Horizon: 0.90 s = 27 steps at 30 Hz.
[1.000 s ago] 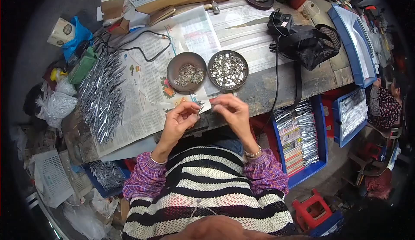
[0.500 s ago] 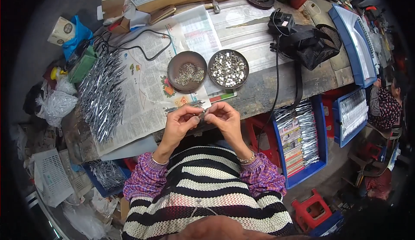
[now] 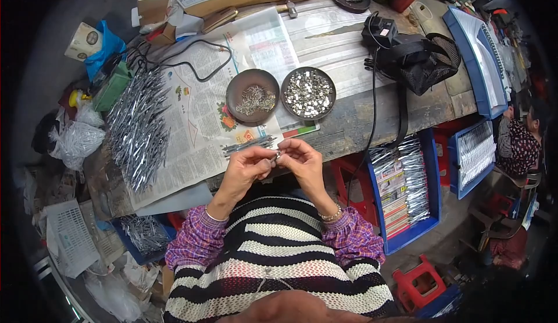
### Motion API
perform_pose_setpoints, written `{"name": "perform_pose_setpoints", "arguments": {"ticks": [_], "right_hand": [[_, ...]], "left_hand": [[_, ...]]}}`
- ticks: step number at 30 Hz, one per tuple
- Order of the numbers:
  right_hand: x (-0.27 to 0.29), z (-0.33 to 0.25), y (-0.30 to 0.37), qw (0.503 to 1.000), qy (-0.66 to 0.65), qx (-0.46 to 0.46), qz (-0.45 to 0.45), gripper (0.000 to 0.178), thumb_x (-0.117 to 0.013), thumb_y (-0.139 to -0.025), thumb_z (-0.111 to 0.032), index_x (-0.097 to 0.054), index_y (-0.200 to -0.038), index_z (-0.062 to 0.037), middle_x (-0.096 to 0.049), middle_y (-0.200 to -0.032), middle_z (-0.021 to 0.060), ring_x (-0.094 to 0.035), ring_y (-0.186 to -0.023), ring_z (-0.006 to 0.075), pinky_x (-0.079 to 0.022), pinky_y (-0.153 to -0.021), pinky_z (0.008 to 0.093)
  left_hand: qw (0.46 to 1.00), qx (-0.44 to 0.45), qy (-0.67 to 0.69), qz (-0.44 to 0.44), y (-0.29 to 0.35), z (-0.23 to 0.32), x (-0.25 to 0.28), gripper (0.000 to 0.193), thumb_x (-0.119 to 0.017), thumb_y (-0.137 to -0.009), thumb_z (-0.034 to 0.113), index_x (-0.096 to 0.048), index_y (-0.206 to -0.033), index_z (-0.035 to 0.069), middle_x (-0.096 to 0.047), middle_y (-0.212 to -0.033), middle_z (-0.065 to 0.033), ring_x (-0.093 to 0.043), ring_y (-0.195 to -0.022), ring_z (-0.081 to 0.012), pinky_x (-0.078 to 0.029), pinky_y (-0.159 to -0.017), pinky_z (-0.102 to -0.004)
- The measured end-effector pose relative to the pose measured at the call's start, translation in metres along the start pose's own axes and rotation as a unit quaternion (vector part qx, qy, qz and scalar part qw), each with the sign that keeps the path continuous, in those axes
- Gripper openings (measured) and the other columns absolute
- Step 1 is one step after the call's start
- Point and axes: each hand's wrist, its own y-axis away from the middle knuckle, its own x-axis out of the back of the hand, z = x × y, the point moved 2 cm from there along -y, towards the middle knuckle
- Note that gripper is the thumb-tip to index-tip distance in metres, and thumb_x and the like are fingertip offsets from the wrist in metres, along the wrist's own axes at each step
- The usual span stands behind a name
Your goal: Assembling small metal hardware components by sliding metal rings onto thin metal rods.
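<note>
At the table's near edge my left hand [image 3: 241,172] and my right hand [image 3: 303,166] meet fingertip to fingertip. Both pinch a small shiny metal piece [image 3: 278,155], mostly covered by the fingers, so its exact kind is unclear. Just beyond lie several slim metal strips [image 3: 250,145] on the newspaper [image 3: 192,113]. Farther out stands a round brown dish [image 3: 237,83] with a heap of tiny metal pins [image 3: 256,100]. Touching it or nearly so on the right is a second dish, holding shiny, blocky metal bits [image 3: 308,93].
A large heap of slim pointed metal pieces [image 3: 139,128] covers the table's left. At right are a black mesh bag [image 3: 430,61] and a hanging black cable [image 3: 373,108]. Blue trays [image 3: 437,206] of metal strips stand below the table's right edge. Another person [image 3: 523,143] sits far right.
My fingers have shifted slightly around the small metal piece, and its shiny surface shows more between the fingertips. The dishes and the heap are as before.
</note>
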Motion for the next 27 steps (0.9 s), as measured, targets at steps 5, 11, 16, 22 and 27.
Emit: {"name": "perform_pose_setpoints", "arguments": {"ticks": [5, 11, 16, 22, 27], "right_hand": [[0.0002, -0.0023, 0.0013, 0.999, 0.024, -0.009, 0.032, 0.013, -0.064, -0.081, -0.001, -0.061, -0.093, 0.0030, -0.064, -0.081, 0.0026, -0.058, -0.070, 0.0061, -0.046, -0.064, 0.0183], [-0.0006, -0.0076, 0.0017, 0.996, 0.061, -0.049, 0.040, 0.010, -0.065, -0.081, -0.007, -0.066, -0.086, 0.0023, -0.064, -0.075, 0.0008, -0.055, -0.064, 0.0042, -0.044, -0.057, 0.0168], [0.0002, -0.0048, 0.0009, 0.997, 0.045, -0.066, 0.024, 0.014, -0.061, -0.085, -0.010, -0.066, -0.089, 0.0019, -0.064, -0.073, 0.0020, -0.054, -0.060, 0.0041, -0.044, -0.053, 0.0169], [0.0015, -0.0009, 0.0016, 0.996, 0.056, -0.061, 0.026, 0.015, -0.059, -0.086, -0.012, -0.066, -0.086, 0.0015, -0.064, -0.072, 0.0024, -0.054, -0.059, 0.0041, -0.044, -0.053, 0.0175], [0.0004, -0.0014, 0.0020, 0.997, 0.062, -0.050, 0.016, 0.016, -0.058, -0.087, -0.013, -0.065, -0.083, 0.0012, -0.064, -0.072, 0.0034, -0.054, -0.058, 0.0047, -0.043, -0.052, 0.0179]], "left_hand": [[0.982, -0.093, -0.154, 0.056, 0.0017, 0.0025, -0.0101, 0.016, -0.059, -0.083, 0.000, -0.063, -0.099, -0.001, -0.059, -0.085, -0.0033, -0.050, -0.066, -0.0065, -0.040, -0.058, -0.0189], [0.956, -0.169, -0.228, 0.075, 0.0010, 0.0002, -0.0068, 0.019, -0.056, -0.082, -0.004, -0.063, -0.099, -0.001, -0.059, -0.092, -0.0041, -0.051, -0.071, -0.0071, -0.042, -0.061, -0.0184], [0.955, -0.177, -0.223, 0.084, 0.0009, 0.0009, -0.0085, 0.020, -0.056, -0.081, -0.005, -0.064, -0.098, -0.001, -0.059, -0.091, -0.0045, -0.051, -0.070, -0.0071, -0.042, -0.061, -0.0185], [0.966, -0.147, -0.194, 0.084, 0.0013, 0.0005, -0.0084, 0.020, -0.056, -0.082, -0.006, -0.065, -0.099, -0.001, -0.056, -0.088, -0.0029, -0.053, -0.076, -0.0068, -0.043, -0.066, -0.0176], [0.964, -0.156, -0.199, 0.081, 0.0013, -0.0006, -0.0076, 0.020, -0.057, -0.082, -0.006, -0.065, -0.099, 0.000, -0.057, -0.088, -0.0030, -0.052, -0.073, -0.0064, -0.043, -0.064, -0.0178]]}}
